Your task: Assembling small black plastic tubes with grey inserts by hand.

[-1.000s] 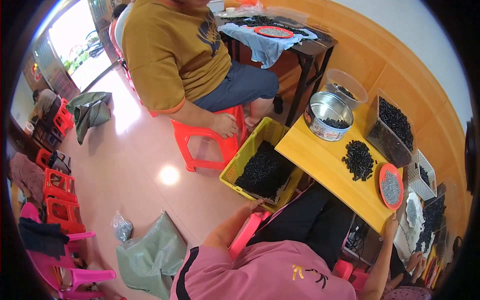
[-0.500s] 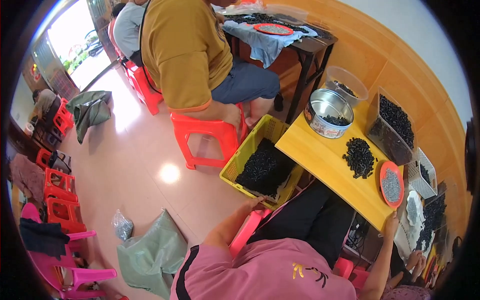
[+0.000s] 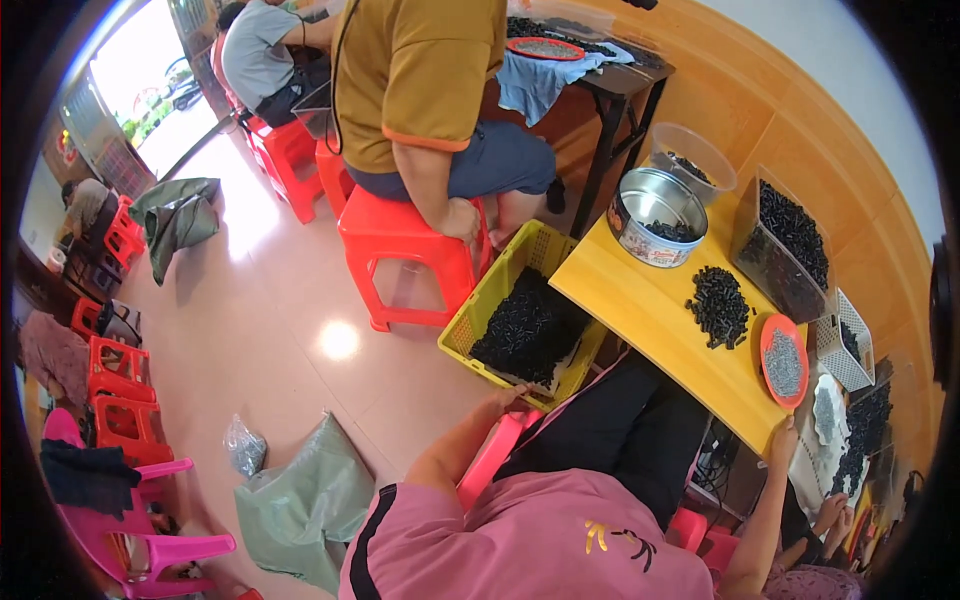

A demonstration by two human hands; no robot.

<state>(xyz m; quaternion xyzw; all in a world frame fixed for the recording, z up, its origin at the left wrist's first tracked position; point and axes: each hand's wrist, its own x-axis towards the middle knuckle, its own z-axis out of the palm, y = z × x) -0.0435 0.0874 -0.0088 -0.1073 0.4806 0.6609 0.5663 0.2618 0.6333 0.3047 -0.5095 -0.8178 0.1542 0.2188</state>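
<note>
My left hand (image 3: pixel 510 397) is closed at the near rim of a yellow plastic crate (image 3: pixel 462 352), beside the pink chair arm. Inside the crate lies a heap of small black tubular pieces (image 3: pixel 528 322). My right hand (image 3: pixel 783 438) grips the near right corner of the yellow table (image 3: pixel 655 335), its fingers partly hidden. Close to it on the tabletop is a red plate (image 3: pixel 770 385) with small grey parts (image 3: pixel 783 363). A pile of black pieces (image 3: pixel 718 306) and a round metal tin (image 3: pixel 658 250) with more black pieces stand farther back.
A clear bin (image 3: pixel 745 243), a clear tub (image 3: pixel 728 172) and a white basket (image 3: pixel 832 360) hold black pieces. A person in a mustard shirt (image 3: pixel 425 75) sits on a red stool (image 3: pixel 372 225) left of the crate. A green sack (image 3: pixel 300 490) lies on the floor.
The person in mustard has shifted right on the stool, uncovering more of its seat. The crate has moved very slightly away in the picture. My hands stay almost where they were.
</note>
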